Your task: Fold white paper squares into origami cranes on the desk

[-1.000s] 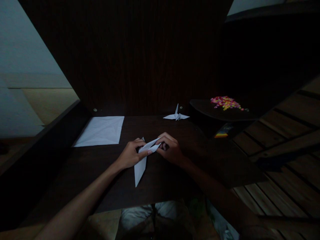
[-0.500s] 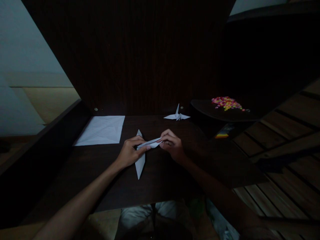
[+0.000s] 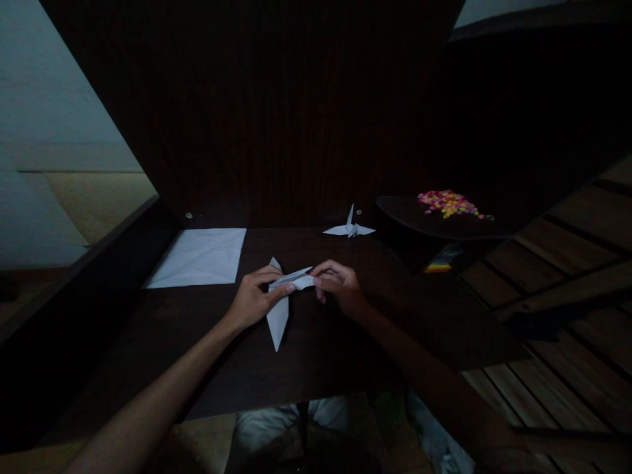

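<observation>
Between my hands is a white paper crane [image 3: 278, 320], partly folded, its long pointed wings running toward and away from me. My left hand [image 3: 255, 296] grips its body, thumb on the near side and fingers behind. At the right end of the body, my right hand [image 3: 340, 284] pinches a folded tip between thumb and index finger. Part of the paper is hidden under my left fingers. A finished white paper crane [image 3: 351, 229] stands at the back of the dark desk [image 3: 320, 355], wings spread.
A creased white sheet of paper [image 3: 200, 258] lies flat at the back left. On a raised rounded shelf [image 3: 409, 214] at the right sits a heap of small colourful pieces [image 3: 450, 204]. A low dark side panel [image 3: 99, 270] borders the desk's left edge.
My right fingers have shifted slightly and straightened at the paper's right end, showing more of the folded tip. The near wing has swung a little to the right. My left hand keeps its grip.
</observation>
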{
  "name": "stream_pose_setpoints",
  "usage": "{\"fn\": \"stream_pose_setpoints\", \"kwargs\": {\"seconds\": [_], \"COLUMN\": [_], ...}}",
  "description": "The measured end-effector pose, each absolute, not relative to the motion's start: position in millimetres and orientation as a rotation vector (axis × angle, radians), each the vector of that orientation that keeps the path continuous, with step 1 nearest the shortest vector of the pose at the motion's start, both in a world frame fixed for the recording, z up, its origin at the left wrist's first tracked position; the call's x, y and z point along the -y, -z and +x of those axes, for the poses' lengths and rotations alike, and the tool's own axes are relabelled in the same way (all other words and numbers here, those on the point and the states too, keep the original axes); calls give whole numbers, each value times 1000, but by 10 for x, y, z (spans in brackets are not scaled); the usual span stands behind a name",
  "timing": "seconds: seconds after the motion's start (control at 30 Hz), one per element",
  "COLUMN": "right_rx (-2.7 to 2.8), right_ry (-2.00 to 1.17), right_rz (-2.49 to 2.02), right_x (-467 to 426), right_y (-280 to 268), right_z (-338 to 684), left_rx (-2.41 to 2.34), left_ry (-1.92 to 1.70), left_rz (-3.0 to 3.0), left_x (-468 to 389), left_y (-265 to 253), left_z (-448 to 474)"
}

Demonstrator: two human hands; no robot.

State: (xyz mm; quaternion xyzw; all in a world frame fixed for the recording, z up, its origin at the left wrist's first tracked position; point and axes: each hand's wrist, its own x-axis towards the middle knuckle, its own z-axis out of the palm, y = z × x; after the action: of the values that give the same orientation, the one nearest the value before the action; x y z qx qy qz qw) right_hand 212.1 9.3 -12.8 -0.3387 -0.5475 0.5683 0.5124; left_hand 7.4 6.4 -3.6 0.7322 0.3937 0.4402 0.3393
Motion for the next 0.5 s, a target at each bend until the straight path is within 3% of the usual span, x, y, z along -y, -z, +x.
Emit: {"fn": "stream_pose_setpoints", "kwargs": {"seconds": [0.5], "right_rx": [1298], "right_ry": [-1456], "right_rz": [-709], "right_x": [-93], "right_y": [149], "right_z": [2114], "left_rx": [-986], "left_ry": [-1041], "left_rz": [1864], "left_x": [-80], "left_y": [66], "left_z": [74]}}
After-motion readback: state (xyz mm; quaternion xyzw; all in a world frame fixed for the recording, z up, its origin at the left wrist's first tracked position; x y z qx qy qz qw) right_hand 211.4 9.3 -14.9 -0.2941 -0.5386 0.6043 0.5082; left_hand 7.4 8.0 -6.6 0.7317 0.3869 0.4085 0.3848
